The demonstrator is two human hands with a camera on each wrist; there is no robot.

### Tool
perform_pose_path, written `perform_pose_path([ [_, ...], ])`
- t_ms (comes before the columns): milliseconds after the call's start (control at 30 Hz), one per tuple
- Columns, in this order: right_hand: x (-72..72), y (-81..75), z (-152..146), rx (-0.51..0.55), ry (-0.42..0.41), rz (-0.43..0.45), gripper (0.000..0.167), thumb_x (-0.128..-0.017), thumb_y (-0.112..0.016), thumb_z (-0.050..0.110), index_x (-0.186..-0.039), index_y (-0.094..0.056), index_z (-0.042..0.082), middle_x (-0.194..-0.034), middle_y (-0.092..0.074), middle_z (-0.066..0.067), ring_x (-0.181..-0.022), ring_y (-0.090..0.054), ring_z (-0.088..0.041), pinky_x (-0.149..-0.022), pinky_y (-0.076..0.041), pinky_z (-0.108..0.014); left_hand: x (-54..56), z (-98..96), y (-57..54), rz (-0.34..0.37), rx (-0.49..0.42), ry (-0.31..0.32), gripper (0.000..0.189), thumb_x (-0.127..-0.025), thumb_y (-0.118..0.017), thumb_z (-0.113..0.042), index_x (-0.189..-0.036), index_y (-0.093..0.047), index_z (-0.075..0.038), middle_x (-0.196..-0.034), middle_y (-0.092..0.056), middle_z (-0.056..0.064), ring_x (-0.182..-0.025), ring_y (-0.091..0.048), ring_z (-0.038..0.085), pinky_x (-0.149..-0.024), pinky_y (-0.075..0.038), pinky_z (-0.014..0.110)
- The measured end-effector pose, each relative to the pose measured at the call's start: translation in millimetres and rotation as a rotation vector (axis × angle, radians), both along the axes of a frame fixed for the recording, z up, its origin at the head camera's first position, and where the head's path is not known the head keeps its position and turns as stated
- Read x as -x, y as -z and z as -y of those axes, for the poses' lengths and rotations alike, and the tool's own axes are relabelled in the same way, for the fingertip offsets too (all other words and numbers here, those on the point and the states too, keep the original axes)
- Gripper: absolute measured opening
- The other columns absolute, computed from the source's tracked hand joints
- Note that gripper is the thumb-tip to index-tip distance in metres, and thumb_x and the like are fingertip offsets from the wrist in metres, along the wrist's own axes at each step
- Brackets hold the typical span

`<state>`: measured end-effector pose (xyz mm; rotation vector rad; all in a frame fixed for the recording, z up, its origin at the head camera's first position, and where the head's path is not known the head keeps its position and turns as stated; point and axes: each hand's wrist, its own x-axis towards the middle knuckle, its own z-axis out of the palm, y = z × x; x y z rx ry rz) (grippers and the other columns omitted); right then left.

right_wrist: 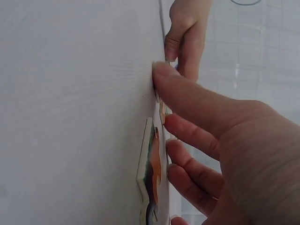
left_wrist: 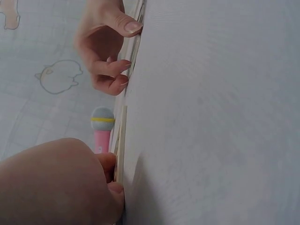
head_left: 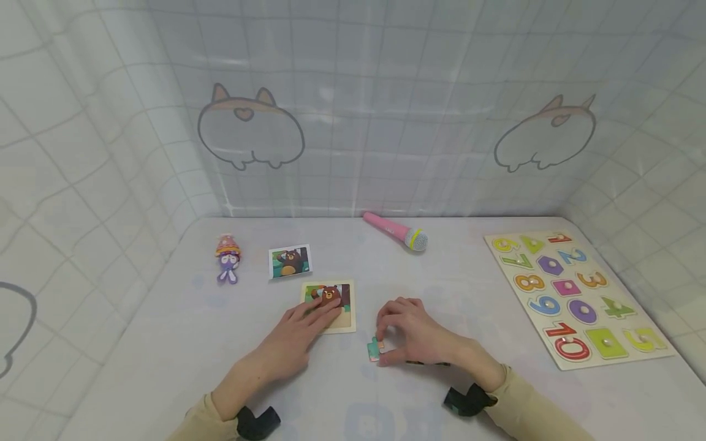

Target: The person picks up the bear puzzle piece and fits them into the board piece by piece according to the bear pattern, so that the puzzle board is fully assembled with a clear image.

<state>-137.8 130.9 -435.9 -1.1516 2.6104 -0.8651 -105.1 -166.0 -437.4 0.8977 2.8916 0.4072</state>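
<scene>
Near the middle of the white counter (head_left: 320, 398), the left hand (head_left: 289, 343) lays outstretched fingers on the bear puzzle board (head_left: 343, 321), its grip loosely spread. Right of the board, well apart from that hand, the right hand (head_left: 413, 331) has its grip nearly closed, thumb and finger pinching a small green puzzle piece (head_left: 372, 351). Another puzzle piece (right_wrist: 154, 164) lies beneath this hand. Beyond the board sits a bear picture card (head_left: 290, 261).

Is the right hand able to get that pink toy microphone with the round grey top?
Probably yes: only bare white tabletop seems to lie between the right hand and the pink microphone, though it seems busy pinching a small teal puzzle piece.
</scene>
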Motion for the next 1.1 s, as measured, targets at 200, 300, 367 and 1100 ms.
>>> perform_pose_path([
  [200,0.3,-0.6,1.1,0.011,0.0,0.002,0.023,-0.076,-0.086,0.043,-0.087,-0.068,0.032,-0.107,-0.057,0.018,-0.108,-0.048,-0.008,-0.102,-0.031,-0.052,0.3,1.0,0.3,-0.018,-0.003,0.008,0.084,-0.081,-0.056,0.012,-0.156,-0.036,-0.019,-0.164,-0.03,-0.003,-0.15,-0.027,0.033,-0.118,-0.029,0.058],
  [300,0.4,-1.2,1.9,0.022,-0.006,0.002,0.022,-0.076,-0.086,0.041,-0.086,-0.069,0.031,-0.104,-0.057,0.019,-0.106,-0.048,-0.006,-0.102,-0.031,-0.051,0.6,1.7,0.3,-0.015,-0.004,0.005,0.083,-0.081,-0.056,0.012,-0.156,-0.036,-0.02,-0.164,-0.03,-0.003,-0.15,-0.026,0.033,-0.118,-0.029,0.058],
  [367,0.2,-2.3,2.7,0.033,-0.02,-0.003,0.022,-0.076,-0.087,0.039,-0.085,-0.07,0.028,-0.1,-0.058,0.018,-0.103,-0.049,-0.005,-0.104,-0.031,-0.052,0.7,2.3,0.0,-0.009,-0.002,0.001,0.084,-0.081,-0.056,0.012,-0.156,-0.036,-0.02,-0.164,-0.03,-0.004,-0.15,-0.026,0.032,-0.118,-0.03,0.058],
  [1100,-3.3,-1.1,0.2,0.053,-0.143,-0.114,0.023,-0.084,-0.08,0.041,-0.091,-0.07,0.021,-0.099,-0.061,0.012,-0.098,-0.052,-0.003,-0.103,-0.036,-0.041,14.4,28.6,-7.1,0.183,-0.255,-0.111,0.053,-0.096,-0.068,-0.024,-0.147,-0.052,-0.024,-0.153,-0.048,0.0,-0.144,-0.041,0.029,-0.117,-0.035,0.051],
])
